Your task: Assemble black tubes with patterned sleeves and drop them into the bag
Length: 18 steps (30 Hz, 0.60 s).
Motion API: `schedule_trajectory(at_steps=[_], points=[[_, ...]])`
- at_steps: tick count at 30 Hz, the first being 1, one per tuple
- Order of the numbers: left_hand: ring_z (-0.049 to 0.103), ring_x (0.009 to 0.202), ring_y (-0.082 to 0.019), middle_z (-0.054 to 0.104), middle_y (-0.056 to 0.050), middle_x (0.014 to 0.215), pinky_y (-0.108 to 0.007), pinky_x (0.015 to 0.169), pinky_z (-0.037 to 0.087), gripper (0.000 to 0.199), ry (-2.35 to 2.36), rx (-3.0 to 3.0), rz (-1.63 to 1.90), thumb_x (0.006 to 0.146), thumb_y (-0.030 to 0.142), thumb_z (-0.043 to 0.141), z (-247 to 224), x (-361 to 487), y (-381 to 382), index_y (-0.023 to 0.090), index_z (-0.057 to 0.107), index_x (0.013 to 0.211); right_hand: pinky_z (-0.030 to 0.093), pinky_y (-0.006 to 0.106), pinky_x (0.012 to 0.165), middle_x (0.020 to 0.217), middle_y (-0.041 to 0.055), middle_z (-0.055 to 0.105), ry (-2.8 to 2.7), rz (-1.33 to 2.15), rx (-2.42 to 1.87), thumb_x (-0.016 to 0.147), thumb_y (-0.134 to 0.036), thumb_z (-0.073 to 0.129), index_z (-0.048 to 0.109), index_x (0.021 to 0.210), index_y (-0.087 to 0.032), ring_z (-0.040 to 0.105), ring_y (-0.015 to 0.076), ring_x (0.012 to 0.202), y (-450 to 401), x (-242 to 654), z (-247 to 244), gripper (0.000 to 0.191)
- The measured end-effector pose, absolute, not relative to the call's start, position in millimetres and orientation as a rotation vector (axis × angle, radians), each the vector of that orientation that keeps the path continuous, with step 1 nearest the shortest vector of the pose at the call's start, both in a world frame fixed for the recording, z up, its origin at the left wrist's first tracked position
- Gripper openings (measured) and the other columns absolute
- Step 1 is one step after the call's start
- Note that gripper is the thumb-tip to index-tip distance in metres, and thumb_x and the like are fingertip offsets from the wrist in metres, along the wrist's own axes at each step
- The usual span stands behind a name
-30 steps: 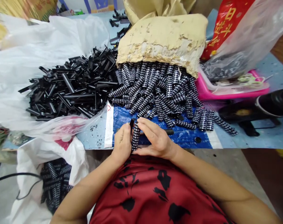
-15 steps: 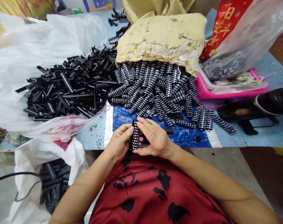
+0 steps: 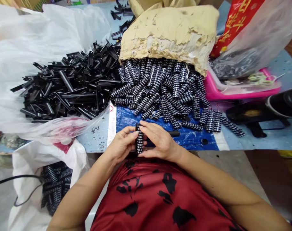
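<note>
A black cylinder with rows of small white marks (image 3: 139, 141) stands roughly upright between my hands at the table's front edge. My left hand (image 3: 123, 139) grips its left side with thumb and fingers. On the other side, my right hand (image 3: 160, 139) holds it too, fingertips at the top and thumb near the bottom. Beyond them, a pile of similar marked cylinders (image 3: 157, 86) spills from a torn yellowish paper sack (image 3: 167, 32) onto a blue sheet (image 3: 126, 118). Black plastic pieces (image 3: 71, 86) are heaped to the left on white plastic.
A pink tray (image 3: 246, 93) with a clear bag stands at the right, beside a black device (image 3: 246, 112). At lower left, a white sack (image 3: 23, 179) holds more marked cylinders. A dark rod (image 3: 174, 133) lies behind my right hand.
The view has shifted slightly. The cylinder has turned a little between my hands, which keep nearly the same place and hold.
</note>
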<state>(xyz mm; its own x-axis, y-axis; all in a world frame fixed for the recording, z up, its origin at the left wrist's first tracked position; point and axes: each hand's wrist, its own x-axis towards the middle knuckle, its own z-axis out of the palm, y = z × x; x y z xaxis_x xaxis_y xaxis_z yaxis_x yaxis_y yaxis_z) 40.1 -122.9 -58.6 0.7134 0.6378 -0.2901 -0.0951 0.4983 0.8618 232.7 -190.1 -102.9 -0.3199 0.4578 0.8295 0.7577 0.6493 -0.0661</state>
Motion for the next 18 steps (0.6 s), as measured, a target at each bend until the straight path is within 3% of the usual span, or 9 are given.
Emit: schedule_trajectory(at_steps=[3,4,7,9,14,18], points=[[0.071,0.066,-0.018,0.074,-0.002,0.083,-0.030,0.065,0.059,0.054,0.686,1.124,0.589,0.070,0.053,0.091,-62,37,-118,0.020,0.059,0.099,0.045,0.052,0.120,0.154,0.0272,0.049,-1.945,-0.331,-1.051,0.086,-0.073,0.070,0.028,0.163,-0.007,0.046,0.0340,0.150,-194,235,-108,0.110],[0.070,0.068,-0.016,0.073,-0.002,0.084,-0.029,0.067,0.057,0.049,0.712,1.279,0.690,0.074,0.052,0.088,-63,34,-113,0.020,0.061,0.099,0.046,0.052,0.118,0.152,0.0259,0.052,-1.943,-0.356,-1.139,0.089,-0.069,0.069,0.036,0.159,-0.007,0.048,0.0346,0.147,-197,237,-110,0.099],[0.065,0.074,-0.014,0.072,-0.002,0.086,-0.027,0.073,0.050,0.030,0.871,1.904,0.970,0.084,0.044,0.078,-62,15,-90,0.019,0.070,0.098,0.053,0.041,0.094,0.122,0.0141,0.070,-1.953,-0.486,-1.453,0.102,-0.037,0.064,0.065,0.126,-0.014,0.066,0.0275,0.113,-208,243,-118,0.033],[0.063,0.076,-0.016,0.073,-0.003,0.087,-0.029,0.075,0.047,0.023,1.037,2.238,0.939,0.087,0.039,0.073,-58,2,-71,0.019,0.073,0.099,0.051,0.037,0.081,0.103,0.0091,0.071,-1.959,-0.550,-1.564,0.103,-0.026,0.059,0.067,0.110,-0.015,0.065,0.0227,0.093,-215,246,-120,0.015],[0.063,0.076,-0.019,0.072,-0.003,0.083,-0.029,0.070,0.042,0.034,1.221,2.365,0.450,0.078,0.049,0.080,-48,-11,-46,0.020,0.076,0.097,0.051,0.032,0.082,0.099,0.0092,0.068,-1.798,-0.516,-1.437,0.105,-0.019,0.051,0.062,0.120,-0.012,0.063,0.0190,0.089,-214,249,-107,0.020],[0.059,0.067,-0.019,0.065,-0.001,0.071,-0.028,0.062,0.038,0.045,1.231,2.348,0.390,0.073,0.063,0.075,-45,-9,-46,0.020,0.071,0.088,0.050,0.028,0.077,0.092,0.0069,0.068,-1.778,-0.503,-1.372,0.109,-0.023,0.044,0.063,0.115,-0.014,0.062,0.0157,0.082,-204,238,-95,0.022]])
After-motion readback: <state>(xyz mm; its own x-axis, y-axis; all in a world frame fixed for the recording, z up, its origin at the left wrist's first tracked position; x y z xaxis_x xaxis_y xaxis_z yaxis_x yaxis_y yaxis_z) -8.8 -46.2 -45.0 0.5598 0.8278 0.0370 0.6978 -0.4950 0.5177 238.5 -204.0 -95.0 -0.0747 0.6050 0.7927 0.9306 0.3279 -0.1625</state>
